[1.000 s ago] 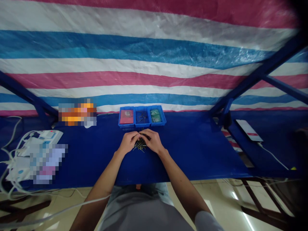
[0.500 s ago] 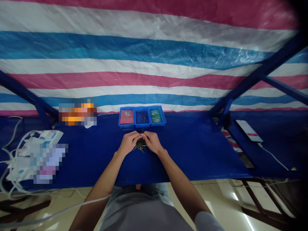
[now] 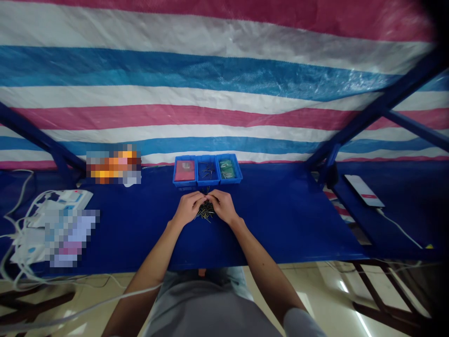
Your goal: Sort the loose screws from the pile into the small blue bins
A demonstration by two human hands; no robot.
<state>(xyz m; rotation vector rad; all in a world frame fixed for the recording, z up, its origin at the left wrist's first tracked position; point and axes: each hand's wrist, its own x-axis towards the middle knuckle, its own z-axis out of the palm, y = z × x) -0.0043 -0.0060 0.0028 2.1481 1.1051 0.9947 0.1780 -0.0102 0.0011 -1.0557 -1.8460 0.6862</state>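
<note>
The heap of slim metal fasteners (image 3: 205,211) lies at lower middle of the tabletop, just below the bins; the shanks are thin and straight, dark with brassy glints, and they point every way. The left hand (image 3: 187,208) and right hand (image 3: 224,207) cup it from either side, bare and close together; their fingers (image 3: 210,199) curl down over the top of the heap, tips nearly meeting, clenched inward rather than released; whether they grip any fasteners is hidden by the hands.

Just above the fingers stand three blue plastic bins in a row, touching side by side; the left bin (image 3: 184,171) holds a flat red packet, the middle bin (image 3: 206,171) a few loose fasteners, the right bin (image 3: 228,168) a green packet. To the upper left sits a blurred, colourful object (image 3: 113,164) that cannot be made out; at the far left lie a white plastic device (image 3: 66,199), tangled white cables (image 3: 17,220) and another blurred patch (image 3: 70,238). To the right, a phone (image 3: 364,190) rests on a blue panel, its cable trailing down.

The tabletop (image 3: 280,224) is smooth, deep blue; blue steel struts (image 3: 380,105) angle up before a woven striped tarp (image 3: 210,79) of pink, white and blue; glossy floor tiles (image 3: 315,290) show below.
</note>
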